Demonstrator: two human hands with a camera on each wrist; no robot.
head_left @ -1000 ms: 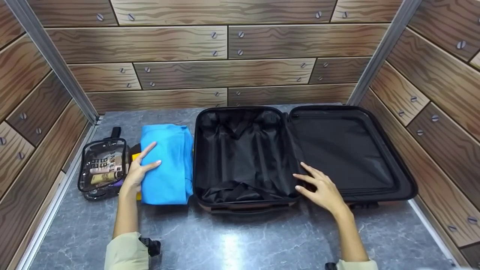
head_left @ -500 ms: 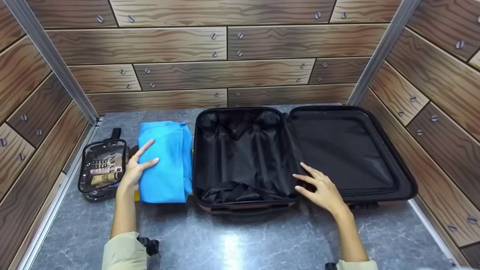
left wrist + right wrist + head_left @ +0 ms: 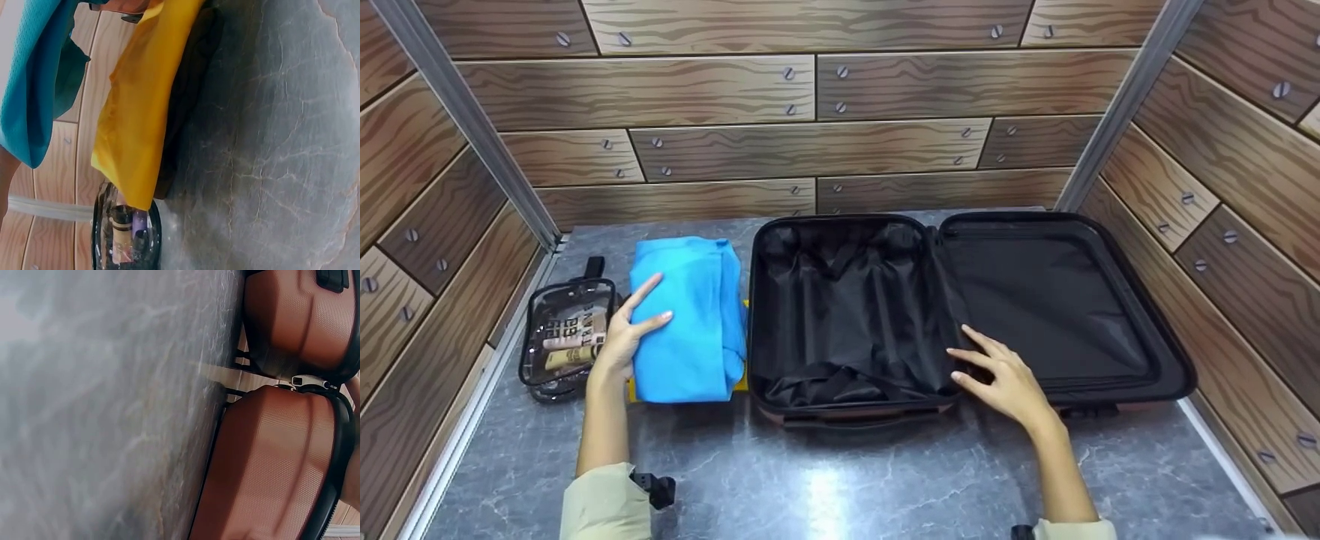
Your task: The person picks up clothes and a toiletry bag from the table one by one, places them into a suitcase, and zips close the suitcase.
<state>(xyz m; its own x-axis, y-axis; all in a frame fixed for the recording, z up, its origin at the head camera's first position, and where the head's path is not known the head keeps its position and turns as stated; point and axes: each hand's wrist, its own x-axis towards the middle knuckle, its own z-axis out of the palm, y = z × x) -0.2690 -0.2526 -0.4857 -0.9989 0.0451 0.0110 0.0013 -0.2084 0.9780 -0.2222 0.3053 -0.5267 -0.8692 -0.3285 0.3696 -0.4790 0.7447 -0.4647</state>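
My left hand (image 3: 619, 341) grips the left side of a folded light-blue cloth (image 3: 686, 322), two digits on top and the others hidden. In the left wrist view the blue cloth hangs apart above a folded yellow cloth (image 3: 140, 107). A dark cloth (image 3: 194, 67) lies under the yellow one. To the right, an orange-shelled suitcase (image 3: 275, 461) lies spread flat with its black lining upward. Over its middle hinge, my right hand (image 3: 1006, 382) rests with fingers spread, holding nothing.
Left of the cloths stands a clear zip pouch (image 3: 562, 307) with black edging, holding cosmetic tubes. Wood-patterned walls (image 3: 720, 90) close off the back and both sides. Grey marbled tabletop (image 3: 735, 472) lies in front of the suitcase.
My left hand has shifted slightly left and away from me with the blue cloth, and more yellow shows beneath its near edge. The right hand has stayed put.
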